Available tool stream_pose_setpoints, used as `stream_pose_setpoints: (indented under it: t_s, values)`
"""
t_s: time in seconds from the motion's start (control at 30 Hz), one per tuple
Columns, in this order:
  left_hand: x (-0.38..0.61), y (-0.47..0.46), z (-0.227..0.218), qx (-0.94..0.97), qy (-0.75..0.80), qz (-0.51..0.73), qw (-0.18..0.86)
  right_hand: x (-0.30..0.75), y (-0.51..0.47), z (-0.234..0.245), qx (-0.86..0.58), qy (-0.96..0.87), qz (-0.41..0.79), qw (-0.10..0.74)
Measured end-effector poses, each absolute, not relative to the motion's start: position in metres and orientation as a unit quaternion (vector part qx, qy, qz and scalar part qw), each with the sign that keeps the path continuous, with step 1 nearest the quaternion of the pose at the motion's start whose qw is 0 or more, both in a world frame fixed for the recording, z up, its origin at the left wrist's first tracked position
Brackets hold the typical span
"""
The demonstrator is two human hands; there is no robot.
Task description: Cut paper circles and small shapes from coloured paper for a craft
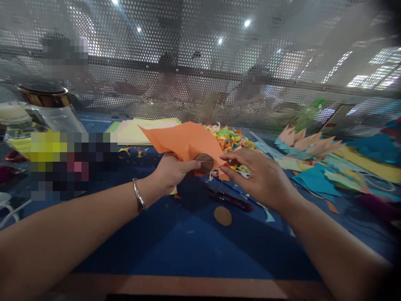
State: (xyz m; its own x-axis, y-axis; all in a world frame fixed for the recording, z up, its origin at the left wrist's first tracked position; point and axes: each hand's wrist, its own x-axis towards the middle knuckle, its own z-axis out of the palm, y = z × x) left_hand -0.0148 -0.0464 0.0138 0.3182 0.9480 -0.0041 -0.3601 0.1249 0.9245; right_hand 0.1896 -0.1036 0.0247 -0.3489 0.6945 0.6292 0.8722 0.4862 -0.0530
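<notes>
My left hand [167, 173] is closed on a sheet of orange paper [188, 140]. Its thumb presses a brown round disc [205, 163] flat against the sheet. The paper bends and curls upward, away from me. At the sheet's right edge is my right hand [257, 173], thumb and forefinger a little apart with the fingertips close to that edge; whether they touch it I cannot tell. Below the hands, dark red-handled scissors [233, 200] lie on the blue table, and a second brown disc [223, 216] lies nearer me.
Behind the orange sheet stand a heap of colourful paper scraps [233, 138] and a stack of pale paper [131, 131]. Folded peach paper points [307, 142] and teal paper pieces [316, 182] lie right. A lidded clear container [56, 115] is left. A perforated metal screen [194, 92] closes the back.
</notes>
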Motion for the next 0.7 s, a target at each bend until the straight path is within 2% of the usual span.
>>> stream_pose_setpoints:
  t_s: [0.4, 0.57, 0.7]
  values:
    - [-0.014, -0.045, 0.016, 0.423, 0.372, 0.466, 0.682, 0.287, -0.169, -0.009, -0.624, -0.723, -0.157, 0.251]
    - [-0.012, -0.043, 0.009, 0.419, 0.356, 0.484, 0.681, 0.269, -0.185, -0.016, -0.66, -0.705, -0.109, 0.237]
    - [-0.009, -0.042, 0.008, 0.419, 0.369, 0.487, 0.672, 0.234, -0.168, -0.01, -0.603, -0.769, -0.061, 0.201]
